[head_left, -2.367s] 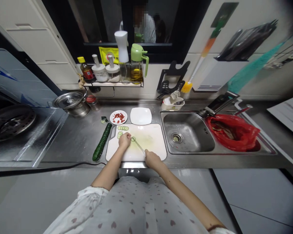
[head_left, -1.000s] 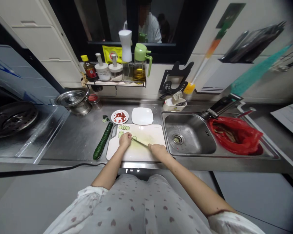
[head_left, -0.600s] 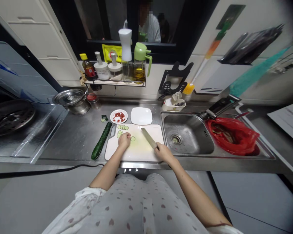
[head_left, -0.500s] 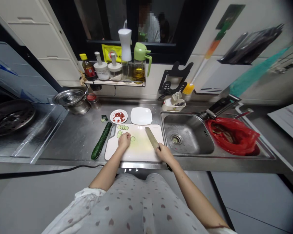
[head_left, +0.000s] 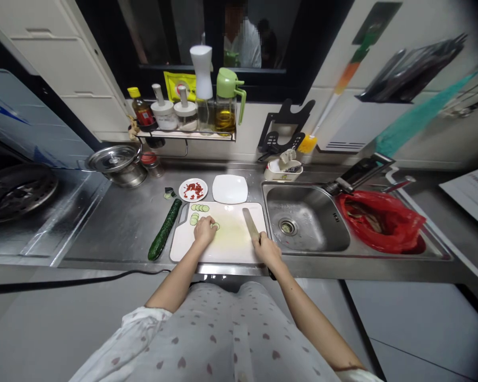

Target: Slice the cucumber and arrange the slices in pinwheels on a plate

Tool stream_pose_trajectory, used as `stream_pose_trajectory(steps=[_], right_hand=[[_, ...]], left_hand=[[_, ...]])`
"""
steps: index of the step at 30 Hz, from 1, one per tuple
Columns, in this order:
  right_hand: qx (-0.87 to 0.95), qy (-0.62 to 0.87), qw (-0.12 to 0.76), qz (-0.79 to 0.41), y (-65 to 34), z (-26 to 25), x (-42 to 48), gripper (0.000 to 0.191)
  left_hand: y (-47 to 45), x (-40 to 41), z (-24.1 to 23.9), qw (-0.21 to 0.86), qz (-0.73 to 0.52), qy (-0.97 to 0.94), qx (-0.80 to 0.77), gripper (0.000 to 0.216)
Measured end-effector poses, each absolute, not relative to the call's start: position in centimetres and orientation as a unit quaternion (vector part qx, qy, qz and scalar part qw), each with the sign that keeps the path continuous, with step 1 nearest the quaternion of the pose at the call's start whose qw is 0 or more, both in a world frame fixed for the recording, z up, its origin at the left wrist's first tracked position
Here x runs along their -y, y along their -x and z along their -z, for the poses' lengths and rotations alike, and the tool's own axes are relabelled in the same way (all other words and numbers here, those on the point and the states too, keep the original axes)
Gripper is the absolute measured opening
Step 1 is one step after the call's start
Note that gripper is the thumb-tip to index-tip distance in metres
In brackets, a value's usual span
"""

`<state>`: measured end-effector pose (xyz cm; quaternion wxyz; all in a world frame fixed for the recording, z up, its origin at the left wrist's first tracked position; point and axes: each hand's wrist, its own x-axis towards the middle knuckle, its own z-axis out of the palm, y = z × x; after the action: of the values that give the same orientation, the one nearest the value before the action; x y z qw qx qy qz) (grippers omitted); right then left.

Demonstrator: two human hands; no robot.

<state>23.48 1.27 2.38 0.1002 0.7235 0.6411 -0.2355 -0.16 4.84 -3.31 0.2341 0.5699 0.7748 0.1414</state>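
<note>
A white cutting board point(head_left: 231, 246) lies on the steel counter before me. My right hand point(head_left: 266, 249) is closed round the handle of a kitchen knife point(head_left: 250, 223), whose blade lies flat on the board's right side, pointing away. My left hand point(head_left: 204, 231) rests on the board with its fingers curled onto a cucumber slice point(head_left: 216, 226). Several more cucumber slices point(head_left: 199, 208) lie at the board's far left corner. A whole cucumber point(head_left: 165, 229) lies on the counter left of the board.
Behind the board are a small plate of chopped red chilli point(head_left: 193, 189) and an empty white plate point(head_left: 230, 189). A sink point(head_left: 302, 224) is right of the board, a red bag point(head_left: 382, 218) beyond it. A steel pot point(head_left: 117, 165) and condiment rack point(head_left: 187, 114) stand behind.
My right hand drew the knife away from the slice beside my left hand and swung it to the board's right side. My left hand closed over the loose slice.
</note>
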Motion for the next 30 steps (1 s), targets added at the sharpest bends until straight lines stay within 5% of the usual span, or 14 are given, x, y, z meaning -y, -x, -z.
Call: stream_pose_trajectory(steps=[14,30], right_hand=[[-0.677,-0.688,0.116,0.236,-23.6,-2.1,-1.2,0.031],[-0.685,-0.683,0.113,0.227,-24.0,-1.2,-1.2,0.03]], left_hand=[[1.8,-2.8,3.9,0.317,-0.26,-0.477,-0.777,0.015],[7.2,-2.6,4.2,0.19,-0.258,-0.421,-0.849,0.018]])
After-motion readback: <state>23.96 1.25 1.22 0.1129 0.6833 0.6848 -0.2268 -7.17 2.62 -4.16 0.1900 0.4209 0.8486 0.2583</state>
